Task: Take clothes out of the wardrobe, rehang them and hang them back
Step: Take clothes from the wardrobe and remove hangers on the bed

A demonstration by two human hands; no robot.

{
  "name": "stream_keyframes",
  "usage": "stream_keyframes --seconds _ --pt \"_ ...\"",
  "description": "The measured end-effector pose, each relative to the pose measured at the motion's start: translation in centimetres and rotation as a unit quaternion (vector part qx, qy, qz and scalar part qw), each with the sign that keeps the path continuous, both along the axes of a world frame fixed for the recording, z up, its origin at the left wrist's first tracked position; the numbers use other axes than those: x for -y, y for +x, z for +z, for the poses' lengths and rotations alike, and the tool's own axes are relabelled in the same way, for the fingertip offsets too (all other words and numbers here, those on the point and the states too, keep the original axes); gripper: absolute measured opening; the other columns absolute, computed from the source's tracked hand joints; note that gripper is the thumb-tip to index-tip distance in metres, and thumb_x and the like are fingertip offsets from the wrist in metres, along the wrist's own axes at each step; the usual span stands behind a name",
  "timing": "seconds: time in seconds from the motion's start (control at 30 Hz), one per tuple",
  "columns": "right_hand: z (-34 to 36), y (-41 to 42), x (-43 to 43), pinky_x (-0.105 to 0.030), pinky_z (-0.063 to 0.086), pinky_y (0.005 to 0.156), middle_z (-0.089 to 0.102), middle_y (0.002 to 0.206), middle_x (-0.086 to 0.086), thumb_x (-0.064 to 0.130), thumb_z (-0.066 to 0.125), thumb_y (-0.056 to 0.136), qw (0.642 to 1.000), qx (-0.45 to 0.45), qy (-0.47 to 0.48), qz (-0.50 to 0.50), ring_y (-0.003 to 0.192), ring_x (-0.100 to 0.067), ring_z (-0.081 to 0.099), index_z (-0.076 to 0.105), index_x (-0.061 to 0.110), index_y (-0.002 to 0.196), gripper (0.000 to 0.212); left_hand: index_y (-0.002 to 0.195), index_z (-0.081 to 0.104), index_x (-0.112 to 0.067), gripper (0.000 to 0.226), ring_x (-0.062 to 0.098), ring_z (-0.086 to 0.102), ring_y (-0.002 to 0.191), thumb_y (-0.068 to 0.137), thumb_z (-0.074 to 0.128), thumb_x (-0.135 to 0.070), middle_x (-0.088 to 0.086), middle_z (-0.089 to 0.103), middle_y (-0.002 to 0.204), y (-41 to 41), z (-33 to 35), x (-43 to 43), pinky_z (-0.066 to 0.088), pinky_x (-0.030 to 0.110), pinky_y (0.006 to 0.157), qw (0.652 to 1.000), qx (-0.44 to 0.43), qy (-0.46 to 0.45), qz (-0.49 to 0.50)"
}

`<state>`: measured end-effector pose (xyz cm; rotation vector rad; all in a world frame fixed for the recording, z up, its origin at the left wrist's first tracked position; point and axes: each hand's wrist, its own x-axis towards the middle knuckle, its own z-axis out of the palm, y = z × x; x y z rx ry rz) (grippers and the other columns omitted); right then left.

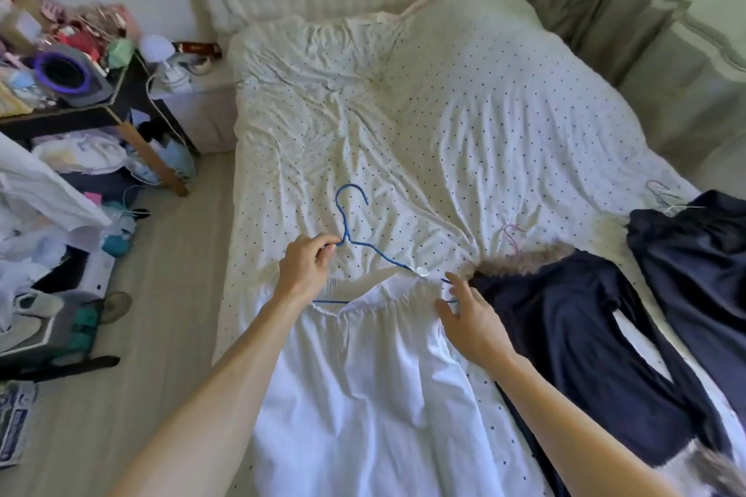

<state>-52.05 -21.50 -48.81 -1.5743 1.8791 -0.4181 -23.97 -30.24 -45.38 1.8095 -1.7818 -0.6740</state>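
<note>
A white garment (371, 383) with a gathered waistband lies flat on the dotted bed sheet (444, 141). A blue wire hanger (355, 230) lies at its top edge, its lower bar tucked into the waistband. My left hand (306, 270) pinches the hanger at the base of its hook. My right hand (472, 319) rests with spread fingers on the right end of the waistband, beside the hanger's right tip. A dark navy garment (573, 327) with a fur-trimmed collar lies to the right on a pink hanger (512, 236).
A second dark garment (694, 254) on a pale hanger lies at the bed's right edge. A cluttered side table (64, 85) and piles of clothes and bags (52, 246) fill the floor on the left. Curtains (646, 12) hang at the back right.
</note>
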Motion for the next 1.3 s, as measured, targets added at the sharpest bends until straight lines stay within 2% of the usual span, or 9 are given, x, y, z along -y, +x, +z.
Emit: stream_keyframes --seconds 0.1,0.23,0.37,0.53,0.7,0.83,1.0,1.2,1.3 --pt "-5.1 0.8 -0.7 -0.037 0.05 0.093 0.038 0.153 0.003 0.05 0.043 0.102 0.997 -0.041 0.067 -0.006 0.12 -0.02 0.059 0.023 0.033 0.156 0.059 0.113 0.071 -0.015 0.024 0.033 0.057 0.083 0.101 0.052 -0.01 0.016 0.063 0.084 0.5 -5.2 3.2 0.048 0.048 0.077 0.999 0.002 0.029 -0.025" --pt "-11.9 2.1 -3.4 -0.035 0.032 0.116 0.022 0.164 0.004 0.052 0.037 0.103 0.978 -0.097 0.178 0.047 0.148 -0.02 0.027 0.018 0.032 0.159 0.062 0.114 0.07 -0.016 0.025 0.035 0.055 0.09 0.101 0.05 -0.009 0.019 0.057 0.09 0.4 -11.4 8.2 0.046 0.04 0.076 0.998 0.009 0.063 -0.026" --pt "-17.1 2.4 -5.1 -0.042 0.017 0.122 -0.003 0.169 0.004 0.055 0.035 0.102 0.944 -0.146 0.278 0.106 0.154 -0.025 0.003 0.009 0.038 0.159 0.064 0.131 0.061 -0.022 0.035 0.037 0.053 0.111 0.102 0.041 -0.013 0.019 0.058 0.119 0.7 -16.7 13.1 0.043 0.04 0.088 0.988 0.09 0.123 -0.027" --pt "-20.6 2.0 -7.4 -0.049 0.002 0.123 -0.02 0.165 0.006 0.057 0.038 0.101 0.925 -0.178 0.314 0.116 0.154 -0.026 -0.015 0.001 0.042 0.157 0.069 0.154 0.03 -0.031 0.055 0.031 0.022 0.147 0.101 0.041 -0.044 0.008 0.026 0.16 0.3 -23.9 11.2 0.022 0.055 0.116 0.936 0.245 0.222 -0.122" --pt "-23.1 2.9 -9.2 -0.054 -0.004 0.122 -0.033 0.16 0.005 0.055 0.039 0.1 0.92 -0.173 0.33 0.125 0.15 -0.031 -0.025 -0.016 0.043 0.153 0.078 0.155 0.001 -0.048 0.072 0.03 -0.008 0.153 0.095 0.036 -0.066 -0.004 -0.014 0.166 0.0 -28.9 -0.2 0.001 0.069 0.112 0.909 0.262 0.256 -0.197" --pt "-23.6 3.9 -9.5 -0.053 0.0 0.123 -0.027 0.163 0.002 0.051 0.04 0.101 0.911 -0.169 0.354 0.129 0.151 -0.032 -0.022 -0.012 0.04 0.156 0.076 0.142 -0.031 -0.053 0.076 0.027 -0.026 0.149 0.086 0.011 -0.082 -0.013 -0.045 0.152 0.4 -31.0 -6.0 0.003 0.074 0.108 0.833 0.313 0.41 -0.201" --pt "-21.1 3.1 -8.3 -0.042 0.009 0.126 -0.003 0.169 0.001 0.047 0.034 0.105 0.909 -0.112 0.379 0.129 0.155 -0.023 -0.002 0.009 0.034 0.16 0.062 0.15 -0.017 -0.052 0.075 0.028 -0.017 0.152 0.093 0.027 -0.073 -0.009 -0.033 0.16 0.6 -28.1 -5.4 0.013 0.07 0.11 0.774 0.333 0.482 -0.238" --pt "-11.8 -3.8 -10.6 -0.036 0.029 0.119 0.028 0.164 0.002 0.044 0.038 0.106 0.962 -0.068 0.265 0.021 0.151 -0.017 0.022 0.035 0.031 0.154 0.051 0.159 0.015 -0.027 0.064 0.026 0.013 0.151 0.102 0.033 -0.051 0.0 0.01 0.166 -5.7 -20.7 -5.0 0.023 0.052 0.117 0.799 0.313 0.427 -0.285" --pt "-5.6 -9.4 -14.6 -0.028 0.032 0.113 0.049 0.15 0.003 0.038 0.043 0.104 0.981 -0.083 0.169 -0.048 0.144 -0.017 0.035 0.047 0.028 0.148 0.045 0.157 0.023 -0.026 0.061 0.023 0.02 0.15 0.102 0.035 -0.05 0.0 0.015 0.166 -13.2 -15.5 -6.5 0.027 0.045 0.117 0.819 0.288 0.356 -0.345"
